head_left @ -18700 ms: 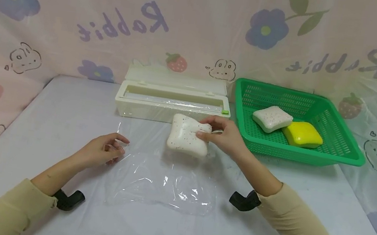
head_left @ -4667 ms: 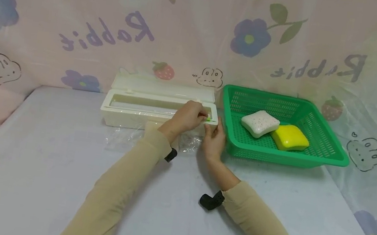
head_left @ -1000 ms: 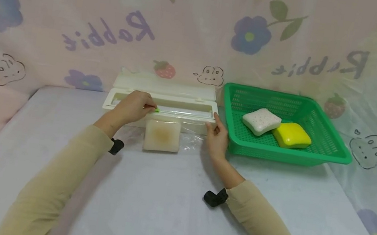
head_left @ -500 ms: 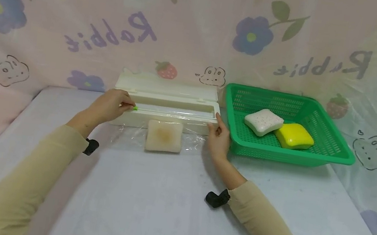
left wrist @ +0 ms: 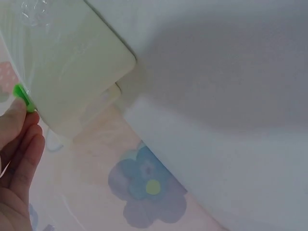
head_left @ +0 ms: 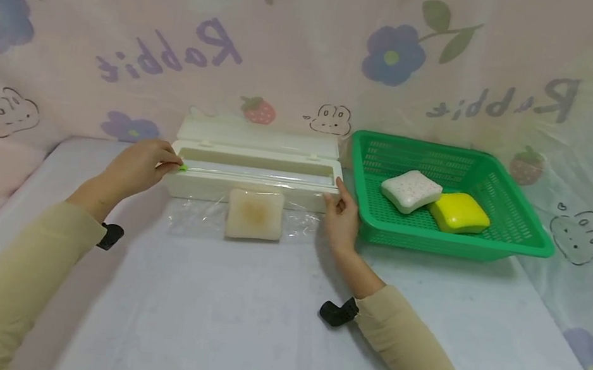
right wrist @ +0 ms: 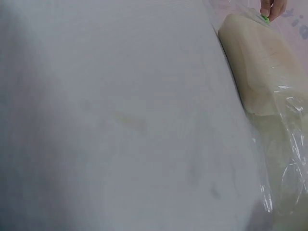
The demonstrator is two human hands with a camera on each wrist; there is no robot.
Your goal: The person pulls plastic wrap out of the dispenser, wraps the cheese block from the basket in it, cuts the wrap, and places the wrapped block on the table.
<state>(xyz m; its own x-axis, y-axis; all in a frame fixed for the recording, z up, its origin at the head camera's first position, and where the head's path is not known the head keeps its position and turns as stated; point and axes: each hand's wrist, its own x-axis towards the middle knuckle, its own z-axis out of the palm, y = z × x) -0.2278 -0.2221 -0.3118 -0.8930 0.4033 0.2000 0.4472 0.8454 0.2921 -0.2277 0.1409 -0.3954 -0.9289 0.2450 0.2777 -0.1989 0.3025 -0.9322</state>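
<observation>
A white cling film dispenser stands at the back with its lid raised. At its left end my left hand pinches the small green slide cutter, also seen in the left wrist view. My right hand grips the dispenser's right end, thumb on the front and fingers at the corner. Against the dispenser's front lies a cream, pillow-shaped block with a brownish patch on top. Clear cling film covers it and spreads to both sides, up to the dispenser's front edge.
A green perforated basket stands just right of my right hand. Inside lie a speckled white pillow-shaped block and a yellow one. A patterned curtain hangs close behind the dispenser.
My left hand has slid the green cutter leftward from the dispenser's right end to its left end. The block, earlier held in my right hand, now lies in film. My right hand stays at the dispenser.
</observation>
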